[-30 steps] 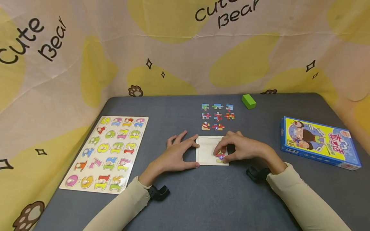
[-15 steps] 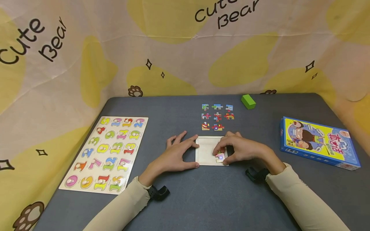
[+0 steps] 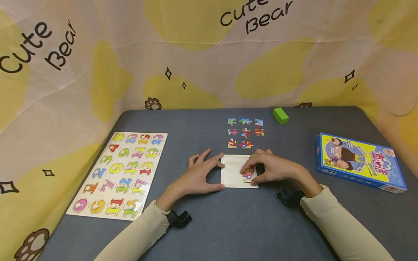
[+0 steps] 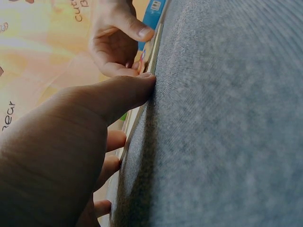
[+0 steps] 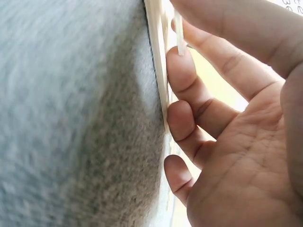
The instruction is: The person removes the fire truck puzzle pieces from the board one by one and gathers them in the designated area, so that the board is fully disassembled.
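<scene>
A shallow white puzzle tray (image 3: 232, 171) lies on the table between both hands. My left hand (image 3: 198, 173) is spread at its left side, thumb and fingertips against the edge. With thumb and fingers, my right hand (image 3: 273, 167) pinches a colourful jigsaw piece (image 3: 248, 175) over the tray's lower right corner. The fingers partly cover that piece. In the left wrist view the piece (image 4: 143, 56) leans up from the tray. The right wrist view shows the piece's thin pale edge (image 5: 179, 34) between the fingers, close over the tray's rim (image 5: 158, 56).
Beyond the tray, several loose jigsaw pieces (image 3: 245, 132) lie in three rows. A green block (image 3: 281, 115) stands behind them to the right. At the left lies a number puzzle board (image 3: 150, 177), and at the right a blue and yellow box (image 3: 360, 159).
The jigsaw piece tilts slightly in my right hand's pinch, its face catching glare half a second ago and showing its colours again now. Both hands stay nearly in place.
</scene>
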Tool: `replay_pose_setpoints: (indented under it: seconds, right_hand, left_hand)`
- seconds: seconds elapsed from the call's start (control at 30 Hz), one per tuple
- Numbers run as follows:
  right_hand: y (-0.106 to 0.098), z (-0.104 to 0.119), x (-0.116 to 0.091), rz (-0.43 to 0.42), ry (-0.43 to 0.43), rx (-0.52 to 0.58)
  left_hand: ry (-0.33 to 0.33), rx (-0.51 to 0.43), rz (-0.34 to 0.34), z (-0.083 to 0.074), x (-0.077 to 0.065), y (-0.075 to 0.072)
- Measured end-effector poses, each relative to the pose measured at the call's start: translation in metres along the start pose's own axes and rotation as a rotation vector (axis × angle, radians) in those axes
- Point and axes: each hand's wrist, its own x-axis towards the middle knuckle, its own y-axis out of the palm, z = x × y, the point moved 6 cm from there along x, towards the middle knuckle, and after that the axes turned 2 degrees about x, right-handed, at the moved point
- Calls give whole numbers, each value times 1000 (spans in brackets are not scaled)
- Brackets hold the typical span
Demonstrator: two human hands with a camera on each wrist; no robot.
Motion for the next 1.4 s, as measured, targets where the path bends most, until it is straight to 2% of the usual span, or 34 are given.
replay_pose_setpoints:
  seconds: [0.17,0.37,0.47,0.6,0.7,0.97,1.4]
  right_hand:
    - [-9,-10,-2,-49,28,26]
    - [-25,-32,-7,-193,58,25]
    - [-32,-45,-11,-260,109,28]
    - [-39,-59,-15,-325,173,16]
    - [-43,-63,-15,-365,180,-1]
    - [-46,-69,-8,-402,188,-30]
    - [-48,-75,-2,-402,205,-12]
  left_hand:
    - [1,-5,0,-1,-1,-1]
    - [5,-8,1,-1,-1,-1]
    - [3,-9,3,0,-2,0]
    - [-4,-12,7,0,-2,1]
    - [-6,-13,8,0,-1,1]
    - [1,-15,-1,0,0,1]
    - [5,-21,5,-4,-2,-1]
